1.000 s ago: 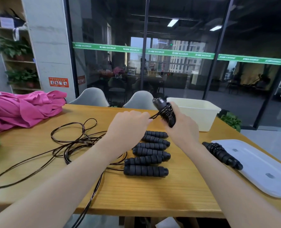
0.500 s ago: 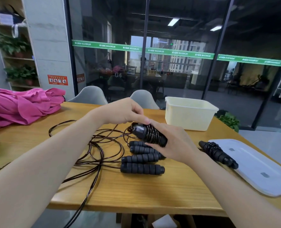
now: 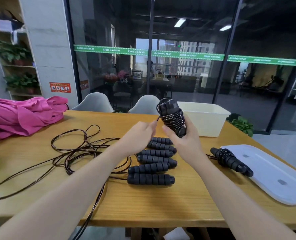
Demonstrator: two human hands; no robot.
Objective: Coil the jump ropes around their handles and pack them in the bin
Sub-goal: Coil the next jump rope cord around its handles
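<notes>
left hand (image 3: 138,135): seemingly pinching | right hand (image 3: 185,141): fingers curled, gripping

The right hand (image 3: 187,141) grips a rope-wrapped handle pair (image 3: 174,116) upright above the table (image 3: 143,205); the left hand (image 3: 140,135) pinches the rope end (image 3: 158,118).

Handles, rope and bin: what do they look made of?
Handles: likely matte black foam, going by the soft ribbed segments. Rope: thin glossy dark cord, perhaps plastic-coated, since it catches light and holds springy loops. Bin: smooth, cream, slightly translucent, probably plastic.
</notes>
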